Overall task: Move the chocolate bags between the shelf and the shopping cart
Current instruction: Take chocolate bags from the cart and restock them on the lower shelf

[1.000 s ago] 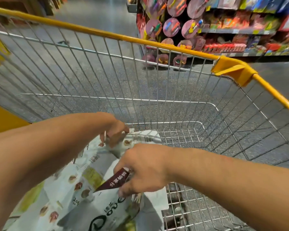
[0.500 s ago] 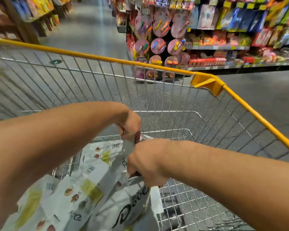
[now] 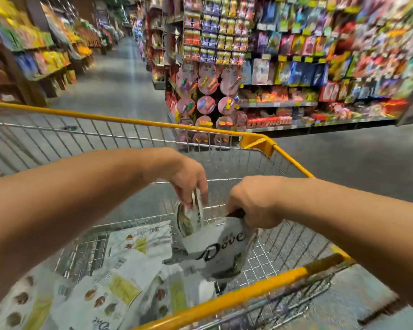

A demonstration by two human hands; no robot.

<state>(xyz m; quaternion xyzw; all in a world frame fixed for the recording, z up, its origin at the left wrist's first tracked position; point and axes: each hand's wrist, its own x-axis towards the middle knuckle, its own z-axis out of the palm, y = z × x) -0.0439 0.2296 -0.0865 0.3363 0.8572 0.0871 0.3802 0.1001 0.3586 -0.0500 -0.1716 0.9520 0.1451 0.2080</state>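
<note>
Both my hands reach into the yellow-rimmed wire shopping cart (image 3: 258, 142). My left hand (image 3: 188, 182) pinches the top edge of a white chocolate bag (image 3: 190, 220) that hangs edge-on. My right hand (image 3: 253, 206) grips the top of a second white bag (image 3: 222, 251) printed "Dove", lifted above the cart floor. Several more white chocolate bags (image 3: 119, 277) lie flat on the cart bottom at the lower left.
Shelves (image 3: 296, 79) full of colourful sweets stand ahead on the right, with pink round packs (image 3: 208, 84) hanging at their end. More shelving (image 3: 34, 55) lines the left. A grey aisle floor (image 3: 119, 79) runs between them, beyond the cart's front.
Both hands have risen, each lifting a bag off the pile. The view has tilted upward, so more of the aisle and shelves shows.
</note>
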